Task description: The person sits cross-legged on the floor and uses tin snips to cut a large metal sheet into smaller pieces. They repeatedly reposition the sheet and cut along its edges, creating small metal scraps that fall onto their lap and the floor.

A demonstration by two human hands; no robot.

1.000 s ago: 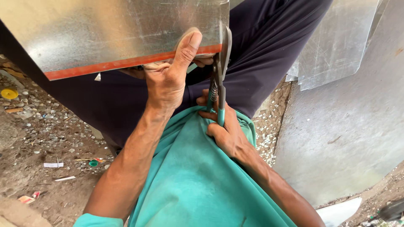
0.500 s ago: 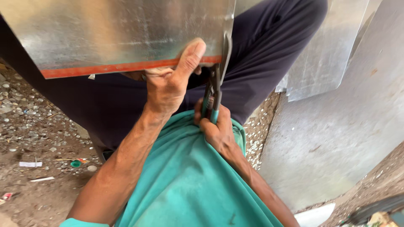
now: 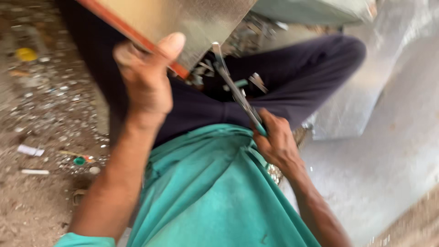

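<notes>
My left hand (image 3: pixel 146 82) grips the metal sheet (image 3: pixel 192 23) by its red edge; just right of the sheet, my right hand (image 3: pixel 276 142) clenches the snips (image 3: pixel 238 91).

Left hand (image 3: pixel 145 77): raised at the end of a bare, outstretched forearm, fingers curled in a closed grip, thumb extended upward. Right hand (image 3: pixel 278 142): lower, close to the torso, fist clenched, wrist bent, forearm angled back toward the body's right side.
</notes>
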